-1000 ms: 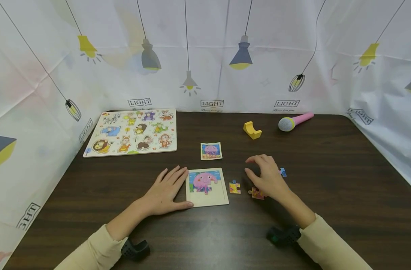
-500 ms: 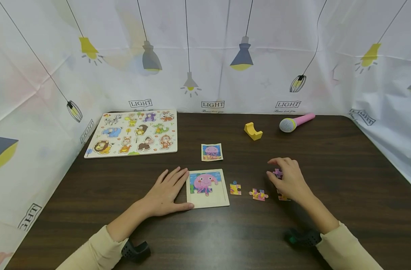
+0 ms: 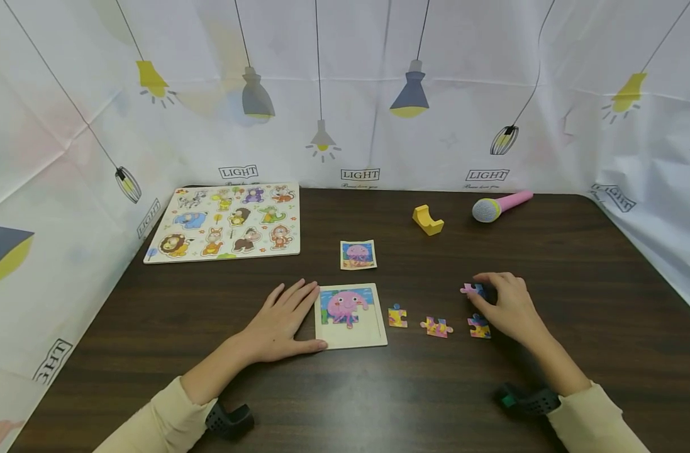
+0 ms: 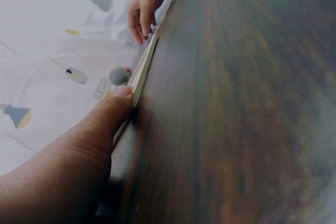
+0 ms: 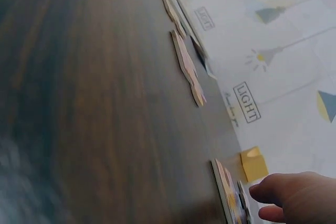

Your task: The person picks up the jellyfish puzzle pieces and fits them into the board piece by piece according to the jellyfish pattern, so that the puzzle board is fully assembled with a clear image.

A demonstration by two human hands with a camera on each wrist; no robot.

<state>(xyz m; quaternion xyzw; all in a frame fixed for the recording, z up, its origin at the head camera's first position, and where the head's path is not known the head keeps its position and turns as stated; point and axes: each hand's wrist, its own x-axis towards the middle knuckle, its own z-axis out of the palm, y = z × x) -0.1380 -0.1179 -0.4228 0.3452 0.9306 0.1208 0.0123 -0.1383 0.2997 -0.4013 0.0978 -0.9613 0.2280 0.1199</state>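
My left hand [image 3: 278,326] lies with straight, spread fingers along the left side of a small wooden jigsaw board [image 3: 356,333]. Its thumb rests at the board's lower left corner. The tray shows a partly assembled pink octopus. My right hand [image 3: 511,305] arches at a pink and blue puzzle piece [image 3: 472,289], thumb and index fingertip close to its edges. A blue and yellow puzzle piece [image 3: 478,327] lies just below that hand. Two more pieces, a yellow one [image 3: 397,316] and a pink and yellow one [image 3: 436,327], lie between board and hand.
Behind the board lies a small octopus picture card [image 3: 358,255]. An animal puzzle board [image 3: 222,223] occupies the back left. Toward the back right are a yellow curved block [image 3: 428,220] and a pink toy microphone [image 3: 500,206]. A lamp-printed cloth [image 3: 356,82] hangs behind the table.
My right hand has moved rightward, past the middle puzzle piece to the pink and blue one, uncovering the blue and yellow piece. My left hand stays on the board.
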